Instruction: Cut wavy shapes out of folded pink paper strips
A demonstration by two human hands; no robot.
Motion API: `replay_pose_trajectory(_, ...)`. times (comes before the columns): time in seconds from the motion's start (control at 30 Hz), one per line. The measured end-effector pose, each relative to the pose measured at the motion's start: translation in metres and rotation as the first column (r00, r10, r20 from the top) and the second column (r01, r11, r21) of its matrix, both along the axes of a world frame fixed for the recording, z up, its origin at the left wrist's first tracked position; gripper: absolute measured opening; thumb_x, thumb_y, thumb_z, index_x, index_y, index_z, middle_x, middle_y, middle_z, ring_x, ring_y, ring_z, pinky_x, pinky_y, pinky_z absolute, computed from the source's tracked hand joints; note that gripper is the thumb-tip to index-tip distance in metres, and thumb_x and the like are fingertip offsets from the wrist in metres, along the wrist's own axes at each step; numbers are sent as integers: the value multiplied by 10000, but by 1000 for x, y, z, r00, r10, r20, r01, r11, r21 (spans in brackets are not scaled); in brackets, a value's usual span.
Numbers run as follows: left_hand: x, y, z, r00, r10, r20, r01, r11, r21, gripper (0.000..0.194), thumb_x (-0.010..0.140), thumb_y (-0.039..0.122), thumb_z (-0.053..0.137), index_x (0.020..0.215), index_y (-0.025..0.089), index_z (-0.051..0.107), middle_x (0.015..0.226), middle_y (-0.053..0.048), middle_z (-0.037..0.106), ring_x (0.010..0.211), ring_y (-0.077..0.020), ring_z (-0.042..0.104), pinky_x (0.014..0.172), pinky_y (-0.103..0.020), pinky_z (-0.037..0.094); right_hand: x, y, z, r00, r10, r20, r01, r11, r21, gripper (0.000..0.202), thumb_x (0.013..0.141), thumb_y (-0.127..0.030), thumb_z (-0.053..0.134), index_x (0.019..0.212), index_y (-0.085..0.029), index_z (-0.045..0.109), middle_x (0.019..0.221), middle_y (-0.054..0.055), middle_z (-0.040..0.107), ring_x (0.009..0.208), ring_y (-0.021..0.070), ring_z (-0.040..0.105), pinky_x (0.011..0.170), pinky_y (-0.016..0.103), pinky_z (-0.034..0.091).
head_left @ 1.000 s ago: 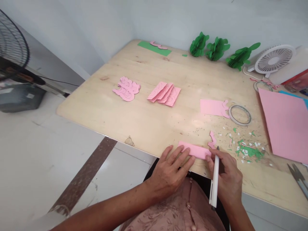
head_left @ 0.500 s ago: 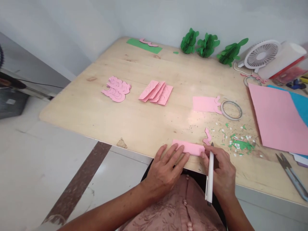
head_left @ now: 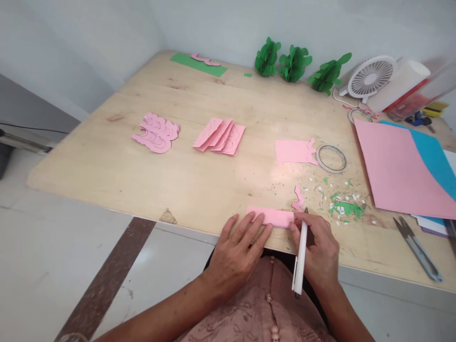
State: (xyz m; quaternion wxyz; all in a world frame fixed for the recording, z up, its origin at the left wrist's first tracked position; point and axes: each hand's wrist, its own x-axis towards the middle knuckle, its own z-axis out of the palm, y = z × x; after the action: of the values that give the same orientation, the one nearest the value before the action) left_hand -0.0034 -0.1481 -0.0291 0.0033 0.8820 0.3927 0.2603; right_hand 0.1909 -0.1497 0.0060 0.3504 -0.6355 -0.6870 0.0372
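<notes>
The folded pink paper strip (head_left: 280, 218) lay flat near the table edge, at the lower centre of the frame. My left hand (head_left: 231, 259) was open, palm down, its fingers spread and their tips on the left part of the strip, I think so that it could not slide or lift. My right hand (head_left: 322, 251) was partly closed, with the white pen (head_left: 301, 259) held between the fingers, dark point up and away from the paper. So the thumb and fingertips seemed free enough to pinch the strip's right end.

Just above that end was a wavy pink cut-out (head_left: 298, 199), in easy reach. Farther up, a pink card (head_left: 290, 151) lay beside a tape roll (head_left: 331, 171). Paper scraps (head_left: 347, 208) lay to the right, apart from the strip, and the thread snips (head_left: 436, 274) rested at lower right, probably for the right hand. Folded pink papers (head_left: 233, 140) and a scalloped pink pile (head_left: 158, 133) sat apart at centre and left, perhaps to keep them sorted.
</notes>
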Motion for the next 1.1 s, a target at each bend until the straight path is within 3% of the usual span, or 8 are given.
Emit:
replay_pose_trajectory(0.67,1,0,0,1000,2,-29,-2,1000,6,439,873,161,543,1312,161,554,1408,-107,531,1345,-296,421,1142,-506,253,-2,0,0,1000,-14,-2,14,1000,17,126,889,-207,584,1010,-203,617,862,58,678,815,219,631,763,384,505)
replay_pose_trajectory(0.83,0,0,-1,999,0,-37,0,1000,5,436,877,163,543,1313,168,554,1421,-99,519,1343,-292,420,1145,-499,244,0,0,-2,999,26,25,-28,992,119,220,874,-160,597,1086,-216,579,847,45,674,834,218,611,786,386,508)
replay_pose_trajectory(1.0,0,0,-3,1000,-4,-28,5,1000,21,433,868,155,548,1301,161,564,1402,-107,538,1345,-295,419,1144,-503,249,1,-5,-5,993,-11,120,-13,981,196,303,852,-132,612,1133,-234,569,872,54,673,943,268,592,844,440,481)
replay_pose_trajectory(1.1,0,1,-3,1000,1,-26,0,999,38,426,868,159,556,1294,167,571,1390,-103,550,1344,-286,421,1147,-495,252,-1,-5,-3,989,61,131,-87,975,205,297,849,-118,609,1125,-225,592,869,54,685,942,266,605,848,434,469)
